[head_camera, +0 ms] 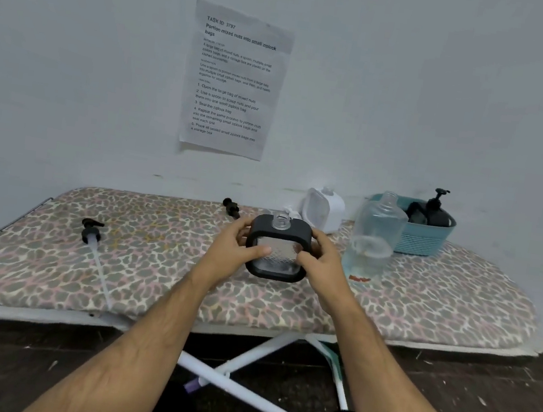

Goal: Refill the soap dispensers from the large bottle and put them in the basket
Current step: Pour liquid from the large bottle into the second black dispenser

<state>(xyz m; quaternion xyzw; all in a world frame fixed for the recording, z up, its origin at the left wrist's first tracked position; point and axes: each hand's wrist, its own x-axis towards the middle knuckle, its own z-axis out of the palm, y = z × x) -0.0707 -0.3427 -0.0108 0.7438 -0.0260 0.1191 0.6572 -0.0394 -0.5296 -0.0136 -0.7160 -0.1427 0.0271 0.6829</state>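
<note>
A black-framed dispenser (pixel 278 248), uncapped, is gripped above the ironing board (pixel 150 279) by the left hand (pixel 233 252) and right hand (pixel 319 264), fingers curled round its sides. The large bottle (pixel 374 236) stands just right, before the basket (pixel 426 236).

- An ironing board (pixel 150 279) with a leopard-print cover spreads under the fingers and out to both sides.
- A printed sheet (pixel 233 79) is stuck to the pale wall (pixel 75 59), well above the fingers.
- White crossed legs (pixel 254 352) stand below the board, nearer the viewer than the fingers.
- A dark floor (pixel 478 406) lies beneath.
</note>
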